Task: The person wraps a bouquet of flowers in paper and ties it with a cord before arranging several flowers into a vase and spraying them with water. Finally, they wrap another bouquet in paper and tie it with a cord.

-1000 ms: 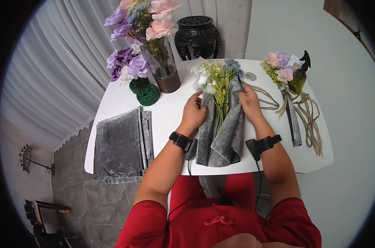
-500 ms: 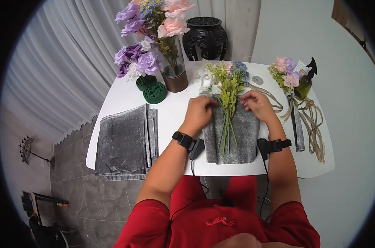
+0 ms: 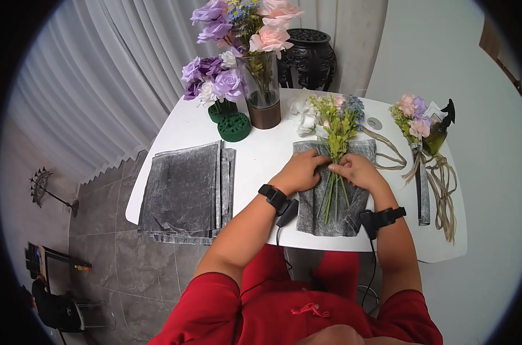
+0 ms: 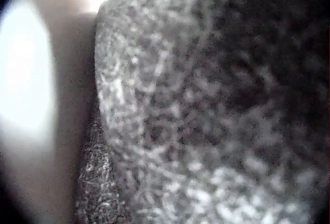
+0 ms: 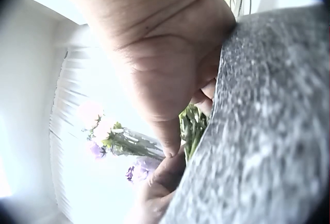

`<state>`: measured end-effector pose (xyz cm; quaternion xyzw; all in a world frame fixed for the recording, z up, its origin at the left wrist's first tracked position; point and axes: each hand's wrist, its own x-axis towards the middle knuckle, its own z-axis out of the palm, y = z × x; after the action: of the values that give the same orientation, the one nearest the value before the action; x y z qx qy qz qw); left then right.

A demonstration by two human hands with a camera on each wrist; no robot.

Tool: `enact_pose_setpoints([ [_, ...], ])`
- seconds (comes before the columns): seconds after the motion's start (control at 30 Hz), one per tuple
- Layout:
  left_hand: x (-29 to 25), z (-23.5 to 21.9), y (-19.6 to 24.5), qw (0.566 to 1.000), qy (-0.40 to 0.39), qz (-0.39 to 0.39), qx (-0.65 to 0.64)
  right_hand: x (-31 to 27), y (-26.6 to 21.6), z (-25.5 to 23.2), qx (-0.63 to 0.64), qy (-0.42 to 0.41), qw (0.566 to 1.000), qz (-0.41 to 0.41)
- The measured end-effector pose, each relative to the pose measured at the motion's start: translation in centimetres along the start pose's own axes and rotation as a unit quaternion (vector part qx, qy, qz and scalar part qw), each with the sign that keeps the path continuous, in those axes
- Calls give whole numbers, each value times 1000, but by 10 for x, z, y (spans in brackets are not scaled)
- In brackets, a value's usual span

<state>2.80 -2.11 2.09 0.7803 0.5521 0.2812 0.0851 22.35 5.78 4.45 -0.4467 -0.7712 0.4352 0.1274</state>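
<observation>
A bunch of artificial flowers point(image 3: 340, 129), with green sprigs, blue and white blooms, lies on a sheet of grey wrapping paper point(image 3: 357, 210). Its bare stems point(image 3: 330, 204) fan out toward me over the paper. From the left, my left hand point(image 3: 301, 171) pinches the stems just below the leaves. My right hand point(image 3: 360, 171) pinches them from the other side, thumb and fingertips meeting the left hand's. In the right wrist view the right thumb point(image 5: 167, 136) points down beside the green stems point(image 5: 193, 131). Blurred grey paper point(image 4: 206, 105) fills most of the left wrist view.
A stack of grey paper sheets point(image 3: 183, 187) lies at the left. Behind stand a glass vase point(image 3: 264, 86) of roses and green foam blocks point(image 3: 234, 126). A small wrapped bouquet point(image 3: 415, 123), spray bottle point(image 3: 437, 135) and raffia strands point(image 3: 442, 192) occupy the right of the white table point(image 3: 261, 149).
My hands let go of the paper's raised sides, which dropped flat under the flowers. Both hands then moved inward onto the stems. The head view shifted, so the table appears further right.
</observation>
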Motion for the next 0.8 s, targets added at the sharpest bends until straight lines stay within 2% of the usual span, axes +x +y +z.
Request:
enact_pose_setpoints([
  [0.07, 0, 1, 0, 1000, -8, -5, -24, 1, 1, 4, -82, 21, 996, -34],
  [0.2, 4, -1, 1, 999, 3, 18, -37, 4, 5, 8, -6, 14, 999, -34],
  [0.23, 5, -2, 1, 998, 6, 32, -52, 5, 6, 9, 127, -17, 991, -26],
  [0.27, 6, -4, 3, 998, 7, 33, -51, 5, 4, 9, 259, -48, 965, -17],
  [0.3, 6, -7, 6, 997, 12, 16, -72, 4, 2, 8, 258, -48, 965, -18],
  [0.37, 5, -8, 8, 995, 16, -1, -95, 2, -2, 6, 407, -74, 910, 29],
  [0.43, 4, -7, 6, 988, 3, -12, -152, 3, -1, 9, 393, -66, 916, 31],
  [0.5, 3, -6, 4, 988, -7, -7, -151, 2, -1, 11, 381, -57, 922, 33],
  [0.57, 2, -6, 3, 989, -18, 1, -148, 2, 0, 13, 247, -29, 968, 20],
  [0.63, 1, -5, 1, 977, -43, -69, -199, 6, 6, 15, 253, -35, 967, -5],
  [0.7, 2, -3, 0, 977, -33, -83, -195, 9, 8, 16, 258, -41, 965, -32],
  [0.77, 4, -2, -2, 976, -23, -97, -192, 10, 5, 16, 279, 29, 957, -76],
  [0.8, 4, -2, -3, 971, -17, -118, -206, 9, 4, 15, 279, 30, 957, -75],
])
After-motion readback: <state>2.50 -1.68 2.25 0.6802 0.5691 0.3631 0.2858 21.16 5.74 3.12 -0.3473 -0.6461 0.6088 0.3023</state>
